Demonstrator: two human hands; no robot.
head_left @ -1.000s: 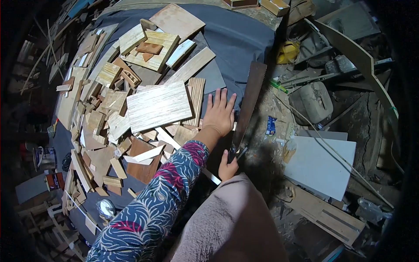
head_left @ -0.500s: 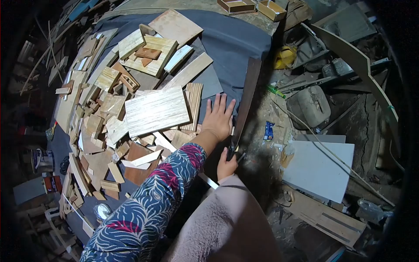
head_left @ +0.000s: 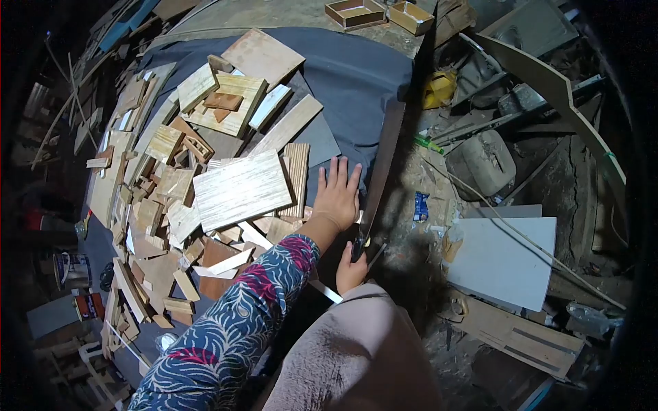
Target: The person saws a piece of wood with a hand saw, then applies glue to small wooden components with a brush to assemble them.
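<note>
My left hand (head_left: pixel 336 197) lies flat with spread fingers on the dark cloth (head_left: pixel 349 61) near the table's right edge. Left of it are a ribbed wooden strip (head_left: pixel 296 179) and a large pale board (head_left: pixel 240 190). Below and to the right, my right hand (head_left: pixel 351 272) is closed round the black handle (head_left: pixel 358 246) of a tool, whose working end I cannot make out clearly. A long dark strip (head_left: pixel 385 161) runs upward beside both hands. The patterned sleeve (head_left: pixel 257 294) covers my left arm.
Many wood offcuts (head_left: pixel 164 144) are heaped on the cloth at the left. Two small wooden boxes (head_left: pixel 355 12) stand at the far edge. Right of the table lie a grey jerrycan (head_left: pixel 483 164), a white panel (head_left: pixel 504 257), a slotted board (head_left: pixel 521 335) and a long thin rod.
The view has shifted slightly, so the table and wood appear lower and further left. My left hand stays spread on the cloth, and my right hand keeps its grip on the black handle.
</note>
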